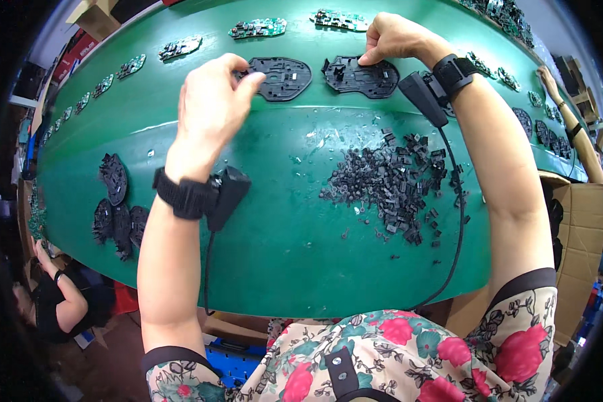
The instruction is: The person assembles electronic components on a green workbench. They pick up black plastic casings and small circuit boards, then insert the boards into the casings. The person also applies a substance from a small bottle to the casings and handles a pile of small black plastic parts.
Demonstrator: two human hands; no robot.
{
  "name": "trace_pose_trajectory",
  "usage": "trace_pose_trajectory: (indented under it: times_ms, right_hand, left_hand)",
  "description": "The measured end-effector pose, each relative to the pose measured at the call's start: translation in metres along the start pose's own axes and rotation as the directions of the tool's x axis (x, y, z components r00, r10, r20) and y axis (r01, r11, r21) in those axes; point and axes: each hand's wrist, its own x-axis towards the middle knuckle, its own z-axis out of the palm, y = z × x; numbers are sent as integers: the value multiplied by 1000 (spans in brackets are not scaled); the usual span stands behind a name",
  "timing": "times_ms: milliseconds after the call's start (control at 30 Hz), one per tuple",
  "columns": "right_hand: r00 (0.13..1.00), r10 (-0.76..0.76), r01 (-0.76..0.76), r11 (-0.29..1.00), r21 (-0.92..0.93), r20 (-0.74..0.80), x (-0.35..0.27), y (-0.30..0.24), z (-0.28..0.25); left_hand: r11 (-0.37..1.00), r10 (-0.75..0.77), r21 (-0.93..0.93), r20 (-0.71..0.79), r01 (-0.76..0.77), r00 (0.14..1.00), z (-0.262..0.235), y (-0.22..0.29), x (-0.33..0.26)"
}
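Note:
Two black plastic mouse base shells lie side by side on the green table. At the end of the left mouse base shell (281, 79), my left hand (214, 97) has its thumb and forefinger closed round the edge. My right hand (402, 39) is closed too, its thumb on the far edge of the right mouse base shell (365, 78); the other fingertips are partly hidden. A small upright black part (333, 69) stands at that shell's left end. Green circuit boards, one (258, 28) behind the left shell and another (340, 20) beside my right hand, lie beyond.
A heap of small black plastic parts (388, 181) covers the table's right middle. Several black shells (117, 201) are stacked at left. Boards (104, 86) run along the far edge. Cables hang from my wrist straps (187, 197). Other people's arms (579, 141) show at both sides.

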Motion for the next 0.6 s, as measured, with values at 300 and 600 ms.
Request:
trace_pose_trajectory:
  times_ms: [300,600]
  right_hand:
    - [1000,3,-2,999,33,-10,-9,0,-6]
    - [952,59,-16,989,144,-302,-73,-47,-9]
  left_hand:
    - [920,117,-389,392,49,912,5,39,-89]
    - [927,151,-369,217,-62,964,17,48,-119]
